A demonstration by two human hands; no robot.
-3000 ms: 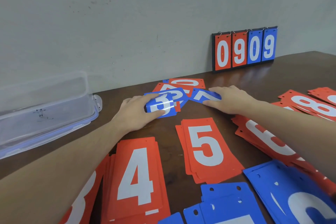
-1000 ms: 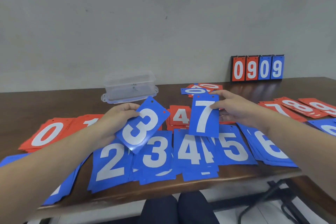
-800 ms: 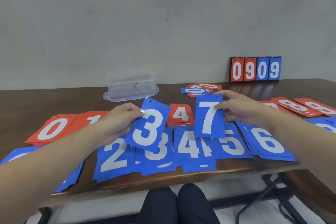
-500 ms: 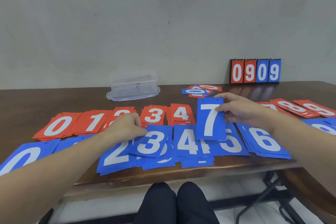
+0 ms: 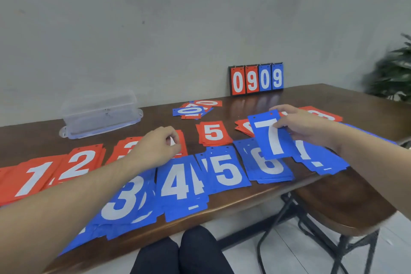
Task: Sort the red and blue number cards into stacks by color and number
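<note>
Right hand (image 5: 304, 128) at 3 o'clock, thumb and fingers pinching the upper right edge of a blue 7 card (image 5: 272, 134), held tilted above the table (image 5: 311, 187). Lower end of that card overlapping the blue 6 stack (image 5: 268, 163) in view; blue 7 stack (image 5: 320, 158) just beside it toward 3 o'clock, partly under the wrist.

Left hand (image 5: 155, 148) near centre, fingers loosely curled with the tips drawn toward the thumb, gripping nothing. Hovers over the red stacks at the far edge of the blue 3 stack (image 5: 124, 198) and blue 4 stack (image 5: 181, 184); whether touching a card, cannot tell.

Blue row along the near edge from 7 to 4 o'clock: 3, 4, blue 5 stack (image 5: 225, 170), 6, 7, each overlapping or touching its neighbour. Red row behind: red 1 stack (image 5: 33, 179) at 9 o'clock, red 2 stack (image 5: 80, 163) beside it, another red stack mostly hidden by the left hand, red 5 stack (image 5: 213, 132) toward 1 o'clock, more red cards behind the held card.

Small mixed pile of red and blue cards (image 5: 195, 109) toward 12 o'clock, zeros uppermost. Flip scoreboard (image 5: 256, 79) reading 0909 upright against the wall at 1 o'clock. Clear plastic container (image 5: 100, 113) upside down at 10 o'clock. Stool (image 5: 340, 204) beside the table at 4 o'clock. Blurred plant (image 5: 393, 71) at 2 o'clock.
</note>
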